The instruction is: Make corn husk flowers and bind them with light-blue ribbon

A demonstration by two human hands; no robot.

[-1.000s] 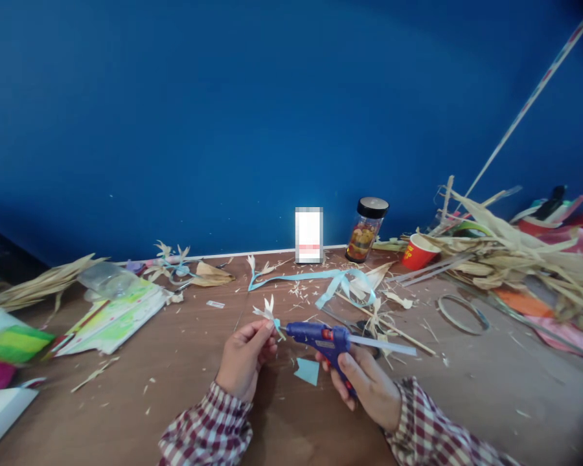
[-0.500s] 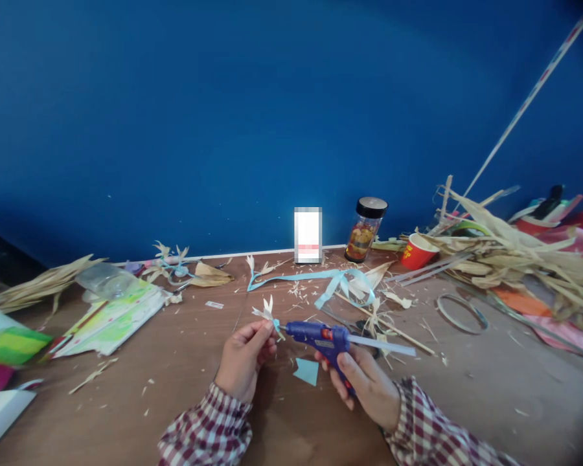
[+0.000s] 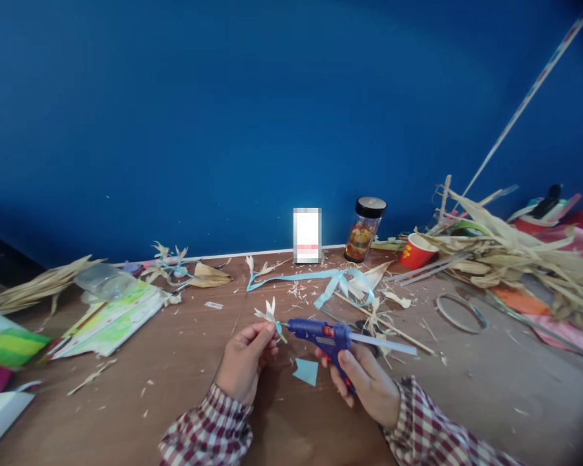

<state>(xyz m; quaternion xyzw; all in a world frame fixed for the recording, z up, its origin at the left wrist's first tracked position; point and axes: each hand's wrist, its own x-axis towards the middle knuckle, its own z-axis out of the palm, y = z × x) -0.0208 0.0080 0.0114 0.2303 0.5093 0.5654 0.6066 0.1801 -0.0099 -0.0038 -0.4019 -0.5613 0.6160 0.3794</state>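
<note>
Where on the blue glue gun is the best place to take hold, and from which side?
Judging by its pose, the glue gun is best gripped by its handle, which hangs below the barrel, coming from underneath on the right, as the right hand does. The nozzle points left at the small husk flower pinched in the left hand, and a glue stick juts out behind.

Blue glue gun (image 3: 320, 334), red cup (image 3: 416, 252)

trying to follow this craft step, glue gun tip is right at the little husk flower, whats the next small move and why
Probably squeeze the trigger for a small dab. The right hand holds the blue glue gun with its nozzle at the base of the husk flower, which the left hand pinches by its blue-wrapped stem. Whether the tip touches it is unclear.
</note>
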